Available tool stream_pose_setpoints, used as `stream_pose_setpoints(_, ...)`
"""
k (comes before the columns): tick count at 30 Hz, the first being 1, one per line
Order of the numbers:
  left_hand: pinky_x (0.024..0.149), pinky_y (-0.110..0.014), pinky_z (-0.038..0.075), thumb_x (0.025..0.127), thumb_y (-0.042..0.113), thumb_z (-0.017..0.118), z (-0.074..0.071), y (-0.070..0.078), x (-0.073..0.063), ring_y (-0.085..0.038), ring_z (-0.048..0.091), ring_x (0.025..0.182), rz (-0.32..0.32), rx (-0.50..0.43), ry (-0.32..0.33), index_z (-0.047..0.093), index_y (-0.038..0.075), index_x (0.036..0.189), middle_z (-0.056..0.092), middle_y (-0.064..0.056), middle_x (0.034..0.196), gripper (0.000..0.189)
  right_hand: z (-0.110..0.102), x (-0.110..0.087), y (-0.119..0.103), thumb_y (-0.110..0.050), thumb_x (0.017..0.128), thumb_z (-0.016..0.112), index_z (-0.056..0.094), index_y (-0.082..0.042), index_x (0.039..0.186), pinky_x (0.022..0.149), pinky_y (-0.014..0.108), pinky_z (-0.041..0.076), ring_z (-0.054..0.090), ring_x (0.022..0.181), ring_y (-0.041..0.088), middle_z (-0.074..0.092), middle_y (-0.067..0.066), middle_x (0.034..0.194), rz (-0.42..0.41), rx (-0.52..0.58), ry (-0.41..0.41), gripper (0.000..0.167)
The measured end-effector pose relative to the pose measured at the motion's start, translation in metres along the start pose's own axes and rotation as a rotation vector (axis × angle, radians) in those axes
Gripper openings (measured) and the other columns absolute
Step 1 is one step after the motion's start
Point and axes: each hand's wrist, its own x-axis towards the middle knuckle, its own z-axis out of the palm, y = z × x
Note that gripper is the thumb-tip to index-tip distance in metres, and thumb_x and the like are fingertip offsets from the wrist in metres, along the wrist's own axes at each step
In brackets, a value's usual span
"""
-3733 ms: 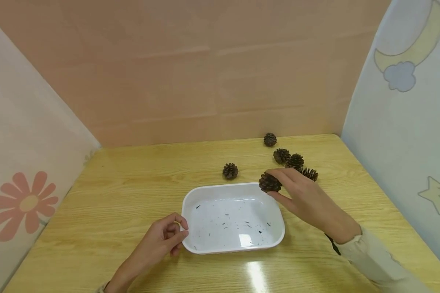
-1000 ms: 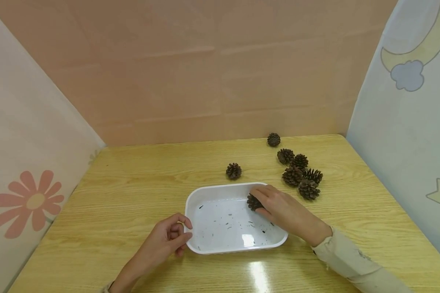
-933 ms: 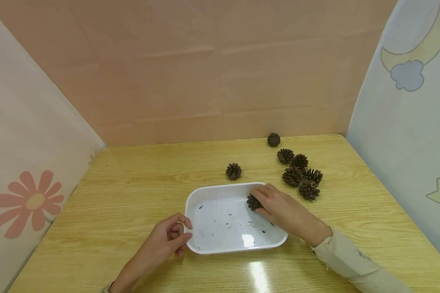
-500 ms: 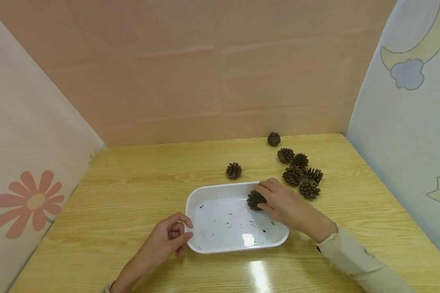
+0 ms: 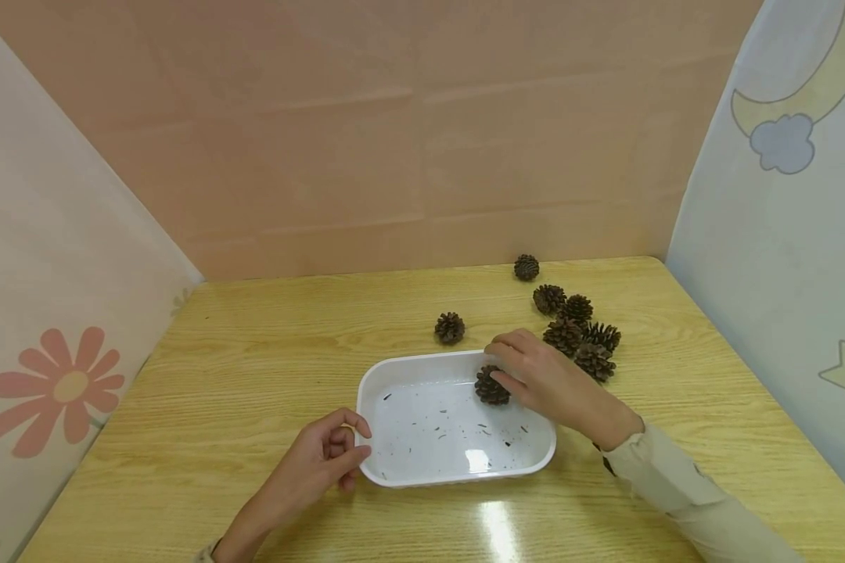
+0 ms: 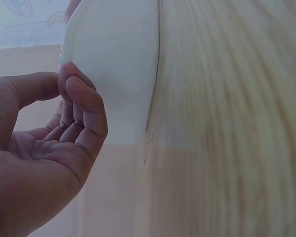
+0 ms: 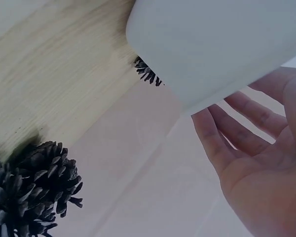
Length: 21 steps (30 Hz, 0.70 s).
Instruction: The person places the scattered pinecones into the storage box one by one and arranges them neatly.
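Observation:
A white rectangular dish (image 5: 458,358) with rounded corners sits on the table, with small dark flecks on its bottom. My left hand (image 5: 324,453) pinches its left rim between thumb and forefinger; the left wrist view shows these fingers (image 6: 84,96) bent at the dish's edge. Inside the dish, near the back right corner, lies a brown pine cone (image 5: 490,386). My right hand (image 5: 549,383) hovers over that corner, its fingers loosened above the cone and the thumb close against it. From the right wrist, the dish's outer wall (image 7: 222,49) hides the cone and the fingertips.
Right of the dish, several pine cones (image 5: 563,335) cluster on the wooden table (image 5: 267,336). One pine cone (image 5: 450,328) lies just behind the dish, another (image 5: 526,267) near the back edge. A brown backdrop (image 5: 422,156) rises behind, with patterned side panels.
My right hand carried the pine cone from above the right rim down into the dish, then its fingers loosened and rose off it. The left hand keeps its place at the rim.

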Motion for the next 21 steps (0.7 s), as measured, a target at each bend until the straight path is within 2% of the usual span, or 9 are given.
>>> stream_pose_setpoints(10, 0.053, -0.031, 0.056, 0.096, 0.013, 0.067, -0.002, 0.000, 0.000, -0.014, 0.057, 0.056, 0.003, -0.013, -0.003, 0.052, -0.007, 0.115, 0.053, -0.007, 0.070, 0.031, -0.001, 0.026, 0.004, -0.011, 0.090, 0.074, 0.066, -0.002, 0.120, 0.085, 0.034, 0.057, 0.061, 0.108, 0.025, 0.065, 0.012, 0.118, 0.063, 0.013, -0.054, 0.032)
stream_pose_setpoints(15, 0.053, -0.029, 0.055, 0.096, 0.012, 0.067, -0.002, -0.001, 0.001, -0.014, 0.057, 0.056, 0.010, -0.012, -0.002, 0.052, -0.008, 0.115, 0.053, -0.007, 0.070, 0.031, 0.003, 0.038, 0.008, -0.012, 0.092, 0.072, 0.064, -0.001, 0.125, 0.088, 0.039, 0.056, 0.060, 0.113, 0.029, 0.064, 0.014, 0.121, 0.094, 0.013, -0.093, 0.035)
stream_pose_setpoints(21, 0.051, -0.029, 0.055, 0.096, 0.012, 0.067, -0.001, -0.001, 0.001, -0.017, 0.058, 0.055, 0.025, -0.005, -0.003, 0.053, -0.007, 0.114, 0.053, -0.008, 0.069, 0.030, 0.011, 0.051, 0.014, -0.014, 0.095, 0.070, 0.061, -0.003, 0.130, 0.094, 0.044, 0.054, 0.056, 0.120, 0.032, 0.060, 0.015, 0.128, 0.171, 0.061, -0.147, 0.038)
